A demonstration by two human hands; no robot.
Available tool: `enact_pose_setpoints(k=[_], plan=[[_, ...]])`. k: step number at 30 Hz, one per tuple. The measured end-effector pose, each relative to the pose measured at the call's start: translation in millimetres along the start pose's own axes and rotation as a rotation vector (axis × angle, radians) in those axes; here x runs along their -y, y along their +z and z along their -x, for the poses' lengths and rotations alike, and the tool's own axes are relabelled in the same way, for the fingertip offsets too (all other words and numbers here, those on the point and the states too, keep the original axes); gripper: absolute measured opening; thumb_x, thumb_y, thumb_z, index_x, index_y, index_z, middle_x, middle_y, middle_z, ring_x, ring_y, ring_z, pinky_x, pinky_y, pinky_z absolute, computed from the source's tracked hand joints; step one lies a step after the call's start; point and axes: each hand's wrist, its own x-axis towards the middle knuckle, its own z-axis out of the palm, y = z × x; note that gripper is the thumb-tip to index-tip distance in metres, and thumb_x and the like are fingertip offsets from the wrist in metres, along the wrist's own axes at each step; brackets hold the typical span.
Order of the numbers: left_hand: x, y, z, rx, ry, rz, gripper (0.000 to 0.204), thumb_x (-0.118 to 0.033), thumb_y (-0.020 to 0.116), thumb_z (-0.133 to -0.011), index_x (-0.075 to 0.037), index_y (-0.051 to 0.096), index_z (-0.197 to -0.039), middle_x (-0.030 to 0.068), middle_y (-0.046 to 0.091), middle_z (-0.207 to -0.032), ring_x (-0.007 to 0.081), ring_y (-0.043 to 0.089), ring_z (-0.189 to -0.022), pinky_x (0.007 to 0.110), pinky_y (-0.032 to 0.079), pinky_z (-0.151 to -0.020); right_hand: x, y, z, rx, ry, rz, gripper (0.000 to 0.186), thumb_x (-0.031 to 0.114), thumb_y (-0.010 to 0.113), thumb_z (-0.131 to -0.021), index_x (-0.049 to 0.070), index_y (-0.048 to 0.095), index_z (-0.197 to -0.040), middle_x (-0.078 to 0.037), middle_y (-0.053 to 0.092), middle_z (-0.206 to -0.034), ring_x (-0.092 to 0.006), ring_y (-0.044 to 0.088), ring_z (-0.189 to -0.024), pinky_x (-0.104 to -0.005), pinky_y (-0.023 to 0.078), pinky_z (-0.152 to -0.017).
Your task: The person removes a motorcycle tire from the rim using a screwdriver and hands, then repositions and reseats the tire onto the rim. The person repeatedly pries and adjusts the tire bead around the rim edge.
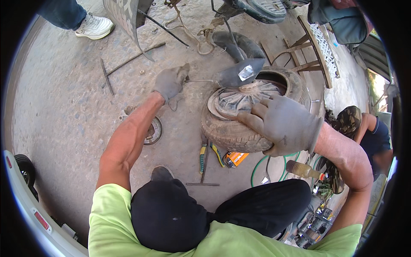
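A worn, dusty tyre (231,135) on a wheel with a ribbed hub (246,97) sits in front of me, tilted toward me. My right hand (289,124), in a grey glove, grips the tyre's near right side, its fingers bent over the sidewall. To the left of the wheel, my gloved left hand (170,82) is closed at the end of a thin rod (200,81). That rod runs to a dark tapered piece (233,76) with a pale patch, which overlaps the wheel's far side. What the left fingers enclose is partly hidden.
On the ground lie a T-handled bar (128,60), a brake shoe assembly (154,130), green-and-yellow pliers (202,159), another T-handled wrench (204,171), an orange box (236,159) and a bottle (302,169). Behind stands a wooden frame (317,51). Other people are at left and right.
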Motion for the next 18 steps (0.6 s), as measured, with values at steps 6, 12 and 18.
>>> enact_pose_setpoints(k=[6, 12, 18], plan=[[-39.7, -32.2, 35.9, 0.207, -0.478, 0.463, 0.072, -0.067, 0.054, -0.117, 0.001, 0.078, -0.112, 0.0095, 0.075, -0.079, 0.0176, 0.073, -0.07, 0.035, 0.059, -0.071, -16.0, 9.7, 9.7, -0.052, -0.006, -0.049, 0.101, 0.032, 0.096, -0.062, 0.003, 0.062, -0.153, -0.015, 0.07, -0.114, -0.0377, 0.072, -0.104, -0.0496, 0.058, -0.087], [-68.0, -43.7, 144.8, 0.408, -0.339, 0.55, 0.048, -0.036, 0.074, -0.112, -0.001, 0.07, -0.145, 0.0066, 0.079, -0.097, 0.0109, 0.07, -0.085, 0.032, 0.057, -0.078, -15.7, 6.1, 5.1, -0.077, -0.033, -0.039, 0.104, 0.031, 0.096, -0.058, 0.002, 0.062, -0.153, -0.014, 0.07, -0.114, -0.0366, 0.072, -0.105, -0.0483, 0.058, -0.087], [-93.8, -61.9, 157.5, 0.584, -0.14, 0.208, 0.056, -0.024, 0.07, -0.11, -0.006, 0.06, -0.163, 0.0149, 0.079, -0.104, 0.0294, 0.077, -0.095, 0.044, 0.06, -0.089, -12.7, 9.2, 6.0, -0.067, -0.02, -0.032, 0.106, 0.032, 0.096, -0.059, 0.001, 0.061, -0.154, -0.014, 0.07, -0.114, -0.0359, 0.072, -0.106, -0.0484, 0.058, -0.089]])
